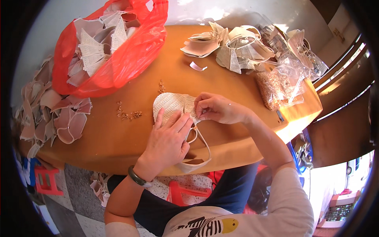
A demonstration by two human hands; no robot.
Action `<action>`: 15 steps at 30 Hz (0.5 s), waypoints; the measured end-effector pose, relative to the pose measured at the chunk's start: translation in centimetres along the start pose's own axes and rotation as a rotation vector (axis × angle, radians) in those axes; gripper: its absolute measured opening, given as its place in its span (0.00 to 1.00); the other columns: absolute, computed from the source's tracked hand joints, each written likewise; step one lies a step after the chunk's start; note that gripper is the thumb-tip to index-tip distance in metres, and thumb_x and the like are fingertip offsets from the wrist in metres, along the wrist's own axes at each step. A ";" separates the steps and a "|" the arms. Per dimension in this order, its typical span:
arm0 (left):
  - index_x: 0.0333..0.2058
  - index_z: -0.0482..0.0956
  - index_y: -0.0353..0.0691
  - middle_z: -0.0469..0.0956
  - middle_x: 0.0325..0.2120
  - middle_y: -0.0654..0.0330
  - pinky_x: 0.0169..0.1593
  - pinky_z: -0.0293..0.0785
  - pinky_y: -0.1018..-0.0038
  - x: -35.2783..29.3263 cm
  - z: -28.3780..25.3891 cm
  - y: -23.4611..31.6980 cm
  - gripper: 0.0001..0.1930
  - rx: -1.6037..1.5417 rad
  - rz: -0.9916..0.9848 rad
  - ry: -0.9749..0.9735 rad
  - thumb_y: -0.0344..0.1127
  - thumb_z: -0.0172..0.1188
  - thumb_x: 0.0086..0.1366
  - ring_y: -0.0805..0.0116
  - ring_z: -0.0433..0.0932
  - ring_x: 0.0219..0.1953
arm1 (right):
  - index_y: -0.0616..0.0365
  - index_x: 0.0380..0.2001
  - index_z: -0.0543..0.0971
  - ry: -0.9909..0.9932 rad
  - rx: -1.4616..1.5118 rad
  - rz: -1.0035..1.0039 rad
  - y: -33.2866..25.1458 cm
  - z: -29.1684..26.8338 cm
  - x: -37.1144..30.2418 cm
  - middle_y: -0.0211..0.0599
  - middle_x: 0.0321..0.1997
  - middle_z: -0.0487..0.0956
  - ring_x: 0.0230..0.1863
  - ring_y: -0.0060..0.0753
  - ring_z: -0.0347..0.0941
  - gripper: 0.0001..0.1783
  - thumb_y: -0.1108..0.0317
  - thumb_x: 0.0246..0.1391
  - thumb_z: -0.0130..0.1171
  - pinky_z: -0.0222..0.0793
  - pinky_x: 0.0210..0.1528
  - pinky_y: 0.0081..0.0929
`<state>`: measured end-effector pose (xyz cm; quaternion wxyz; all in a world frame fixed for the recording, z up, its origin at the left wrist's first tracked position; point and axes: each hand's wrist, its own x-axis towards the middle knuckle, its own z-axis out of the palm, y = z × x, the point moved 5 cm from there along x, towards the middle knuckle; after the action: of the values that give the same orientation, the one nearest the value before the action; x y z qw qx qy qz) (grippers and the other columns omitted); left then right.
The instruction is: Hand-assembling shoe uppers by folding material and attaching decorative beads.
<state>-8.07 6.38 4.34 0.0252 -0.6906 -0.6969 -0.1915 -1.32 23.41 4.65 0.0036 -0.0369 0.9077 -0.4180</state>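
A cream woven piece, which looks like a shoe upper, lies on the table in front of me. A thin pale strap loops from it toward the table's front edge. My left hand rests on the piece with its fingers stretched out, pressing it down. At the piece's right edge my right hand is closed in a pinch; what sits between its fingertips is hidden. Small gold-coloured metal bits lie loose left of the piece, and a few more lie just beyond it.
A red plastic bag full of similar pieces stands far left, beside a heap of pinkish ones. More woven pieces are piled at the back right. Near them lies a clear bag of small gold-coloured bits. A pink scrap lies far centre.
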 end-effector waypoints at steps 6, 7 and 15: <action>0.54 0.72 0.43 0.68 0.56 0.52 0.67 0.49 0.45 0.4 -0.1 0.9 0.27 -0.026 0.013 -0.009 0.30 0.56 0.52 0.53 0.65 0.61 | 0.61 0.32 0.78 0.069 -0.090 -0.075 0.4 0.3 0.0 0.37 0.41 0.73 0.40 0.33 0.72 0.06 0.72 0.52 0.63 0.70 0.42 0.27; 0.55 0.72 0.43 0.68 0.56 0.52 0.67 0.49 0.45 0.4 -0.1 0.9 0.27 -0.018 0.007 -0.017 0.30 0.56 0.52 0.53 0.65 0.61 | 0.61 0.32 0.78 0.068 -0.088 -0.077 0.2 0.3 0.1 0.37 0.41 0.73 0.40 0.33 0.72 0.06 0.72 0.52 0.63 0.70 0.42 0.27; 0.56 0.71 0.44 0.67 0.58 0.52 0.67 0.48 0.43 0.3 0.2 1.3 0.28 0.048 -0.013 -0.042 0.31 0.58 0.53 0.52 0.64 0.62 | 0.61 0.30 0.80 -0.003 -0.077 0.090 0.5 0.0 1.2 0.38 0.36 0.74 0.37 0.34 0.73 0.07 0.73 0.46 0.65 0.70 0.40 0.29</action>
<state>-6.74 6.67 4.51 0.0256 -0.6893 -0.7060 -0.1604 -2.60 23.68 4.33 0.0224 0.0032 0.9237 -0.3823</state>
